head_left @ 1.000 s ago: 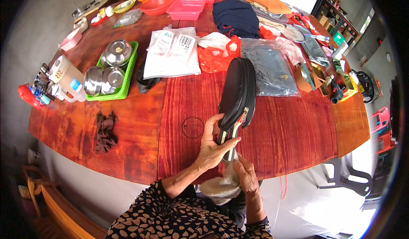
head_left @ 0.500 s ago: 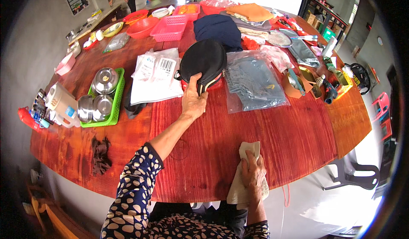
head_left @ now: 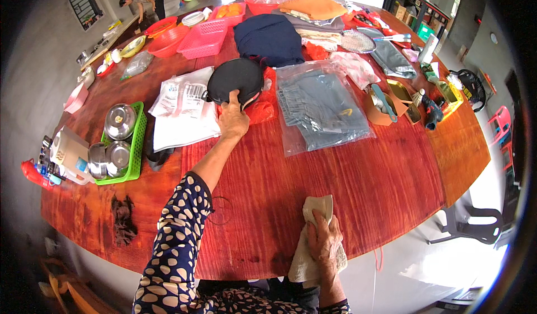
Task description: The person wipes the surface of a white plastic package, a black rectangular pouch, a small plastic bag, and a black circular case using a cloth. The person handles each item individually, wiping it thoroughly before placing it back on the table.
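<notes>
My left hand (head_left: 234, 118) reaches out over the table and grips the near edge of a round black zippered case (head_left: 236, 80). The case rests on or just over a red plastic bag (head_left: 260, 110), beside a white printed plastic package (head_left: 187, 118). To its right lies a clear bag with folded blue-grey clothing (head_left: 324, 107). Close to the table's front edge, my right hand (head_left: 325, 238) holds a folded beige cloth (head_left: 301, 263), with thumb and fingers closed over it; the cloth lies against the tabletop.
At left stand a green basket (head_left: 136, 163) of steel bowls, a pitcher (head_left: 68, 154) and a dark crumpled clump (head_left: 123, 219). Pink baskets (head_left: 204, 37), dark blue fabric (head_left: 267, 40) and a racket (head_left: 358, 41) sit farther back. Another person (head_left: 146, 0) bends over a far-left counter.
My left hand has carried the black case leftward and lowered it toward the red bag. My right hand stays on the cloth near the front edge. The view has shifted slightly.
</notes>
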